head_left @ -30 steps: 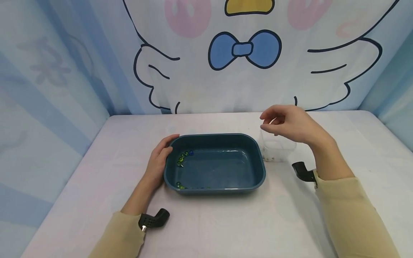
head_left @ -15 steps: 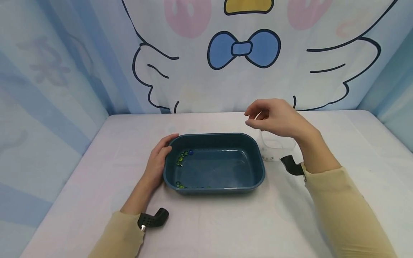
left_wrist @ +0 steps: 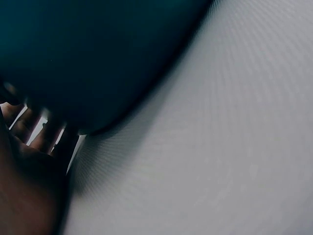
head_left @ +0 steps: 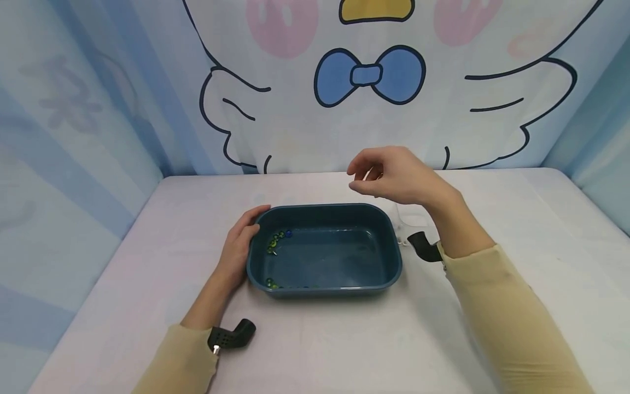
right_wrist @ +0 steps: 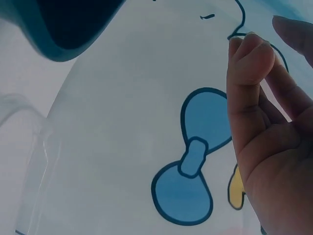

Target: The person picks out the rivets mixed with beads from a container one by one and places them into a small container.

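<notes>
A dark teal rectangular basin (head_left: 325, 290) stands on the table in the head view. Green marbles (head_left: 273, 242) and a blue marble (head_left: 288, 233) lie inside it, toward its left side. My left hand (head_left: 236, 246) grips the basin's left end, thumb at the rim and fingers along the outer wall. Above the back right corner of the basin, my right hand (head_left: 394, 172) hovers with curled fingers; a gap shows between thumb and index finger. No marble is visible in that hand (right_wrist: 274, 132) in the right wrist view, though the fingers could hide a small thing.
A clear plastic box (head_left: 413, 216) stands just right of the basin, partly behind my right forearm, with small clear pieces near its bottom. A white cloth (head_left: 315, 345) covers the table. A printed curtain (head_left: 295, 126) hangs along the back edge.
My right hand has moved left and slightly up, from above the clear box to above the basin's back right corner. My left hand and the basin stay in place.
</notes>
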`<state>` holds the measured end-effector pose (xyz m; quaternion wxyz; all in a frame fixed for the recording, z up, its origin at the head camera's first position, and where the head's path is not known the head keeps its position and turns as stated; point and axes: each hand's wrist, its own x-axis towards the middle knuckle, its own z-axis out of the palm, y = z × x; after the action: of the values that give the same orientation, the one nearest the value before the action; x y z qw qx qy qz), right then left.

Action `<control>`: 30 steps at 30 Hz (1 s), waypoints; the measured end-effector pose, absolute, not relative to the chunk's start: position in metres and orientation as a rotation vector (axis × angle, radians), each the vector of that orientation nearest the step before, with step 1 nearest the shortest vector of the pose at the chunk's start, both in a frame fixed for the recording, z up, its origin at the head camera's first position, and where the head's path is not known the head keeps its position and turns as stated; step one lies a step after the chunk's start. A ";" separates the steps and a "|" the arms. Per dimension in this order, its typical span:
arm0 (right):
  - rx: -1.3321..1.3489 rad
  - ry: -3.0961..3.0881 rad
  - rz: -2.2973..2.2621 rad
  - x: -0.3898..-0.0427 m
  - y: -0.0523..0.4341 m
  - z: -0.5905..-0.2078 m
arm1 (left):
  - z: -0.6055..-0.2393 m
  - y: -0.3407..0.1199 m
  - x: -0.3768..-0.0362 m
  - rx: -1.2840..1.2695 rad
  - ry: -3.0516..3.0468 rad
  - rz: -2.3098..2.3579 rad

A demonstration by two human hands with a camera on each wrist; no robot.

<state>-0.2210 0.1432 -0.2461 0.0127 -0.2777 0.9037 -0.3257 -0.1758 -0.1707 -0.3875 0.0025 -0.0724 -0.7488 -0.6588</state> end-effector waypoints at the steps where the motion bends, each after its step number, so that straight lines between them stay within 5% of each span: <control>1: -0.878 2.812 -1.016 -0.221 0.141 -0.246 | -0.387 -0.170 -0.176 -0.228 -2.350 -2.065; 30: -1.059 2.574 -0.907 -0.228 0.075 -0.266 | -0.387 -0.171 -0.175 -0.239 -2.360 -2.064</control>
<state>-0.2281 0.0746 -0.2664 0.1068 -0.3597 0.8743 -0.3081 -0.1751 -0.1708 -0.3870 -0.0013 -0.0759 -0.7506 -0.6564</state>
